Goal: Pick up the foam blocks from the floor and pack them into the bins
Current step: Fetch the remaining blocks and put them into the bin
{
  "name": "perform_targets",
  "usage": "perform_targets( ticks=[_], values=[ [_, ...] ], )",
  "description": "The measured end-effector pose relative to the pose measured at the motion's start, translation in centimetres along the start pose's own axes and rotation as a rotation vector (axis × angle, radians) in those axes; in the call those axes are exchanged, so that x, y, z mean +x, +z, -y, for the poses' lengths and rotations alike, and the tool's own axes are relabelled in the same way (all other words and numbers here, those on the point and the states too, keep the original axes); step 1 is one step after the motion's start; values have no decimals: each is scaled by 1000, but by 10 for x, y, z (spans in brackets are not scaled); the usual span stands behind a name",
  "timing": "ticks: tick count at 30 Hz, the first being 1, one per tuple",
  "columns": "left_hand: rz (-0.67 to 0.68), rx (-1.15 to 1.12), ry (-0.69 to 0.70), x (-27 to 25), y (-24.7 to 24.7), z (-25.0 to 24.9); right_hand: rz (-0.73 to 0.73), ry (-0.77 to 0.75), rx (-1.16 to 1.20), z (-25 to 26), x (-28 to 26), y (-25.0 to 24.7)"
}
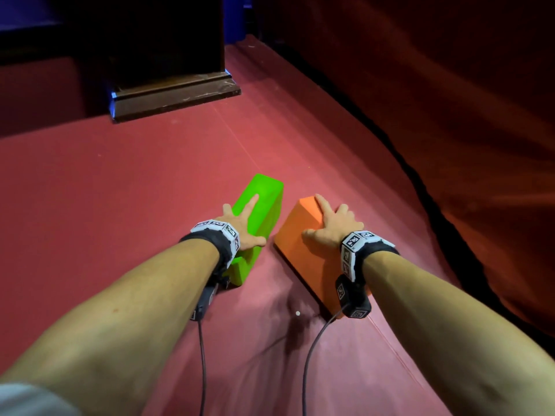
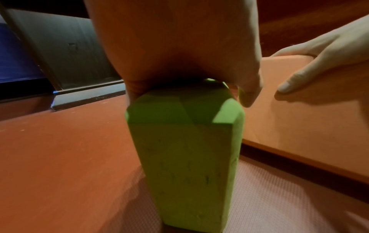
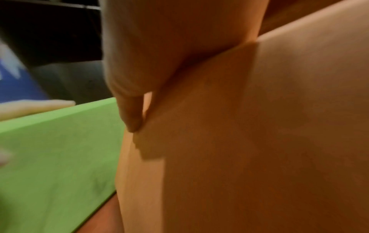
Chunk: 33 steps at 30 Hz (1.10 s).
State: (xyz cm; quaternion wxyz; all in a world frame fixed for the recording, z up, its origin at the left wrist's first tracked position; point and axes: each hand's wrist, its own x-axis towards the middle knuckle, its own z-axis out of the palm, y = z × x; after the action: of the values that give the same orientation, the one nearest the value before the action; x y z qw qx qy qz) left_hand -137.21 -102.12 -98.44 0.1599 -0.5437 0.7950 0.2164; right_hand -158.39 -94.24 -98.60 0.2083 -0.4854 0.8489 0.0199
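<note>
Left hand (image 1: pixel 240 226) grips one green block (image 1: pixel 264 193); right hand (image 1: pixel 327 226), one orange block (image 1: pixel 292 235).

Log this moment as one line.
left hand: grips green block | right hand: grips orange block | blocks: on red floor | bins: not visible

Both forearms ran from 6 toward 12, bare, w/ marker bands at wrists. Left hand (image 1: pixel 244 226) lay palm-down, index straight, thumb splayed to 3. Right hand (image 1: pixel 329 226) palm-down, fingers spread, thumb to 9.
</note>
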Motion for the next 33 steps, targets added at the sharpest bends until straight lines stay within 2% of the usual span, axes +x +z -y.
perform_targets(
  ticks=[4, 8, 11, 13, 18, 22, 26, 29, 33],
  values=[
    [22, 20, 4, -2, -4, -2, 144, -106, -12, 12, -4, -1],
    [15, 60, 16, -3, -3, -3, 146, -165, -89, 15, -12, -1],
    [38, 108, 19, -18, -7, -3, 131, -112, -107, 17, -29, -15],
    [66, 123, 39, -40, -28, -4, 118, -64, -141, 21, -43, -46],
    [36, 102, 122, -103, -149, -7, 97, -4, -168, 70, -82, -161],
    [26, 18, 78, -167, -268, 1, 70, -23, -181, 132, -119, -267],
    [-10, -94, -52, -252, -385, 23, 75, -151, -216, 209, -170, -383],
    [-39, -179, -163, -329, -477, 56, 79, -299, -251, 286, -222, -467],
    [-94, -185, -231, -403, -567, 122, 76, -450, -281, 386, -276, -529]
  ],
)
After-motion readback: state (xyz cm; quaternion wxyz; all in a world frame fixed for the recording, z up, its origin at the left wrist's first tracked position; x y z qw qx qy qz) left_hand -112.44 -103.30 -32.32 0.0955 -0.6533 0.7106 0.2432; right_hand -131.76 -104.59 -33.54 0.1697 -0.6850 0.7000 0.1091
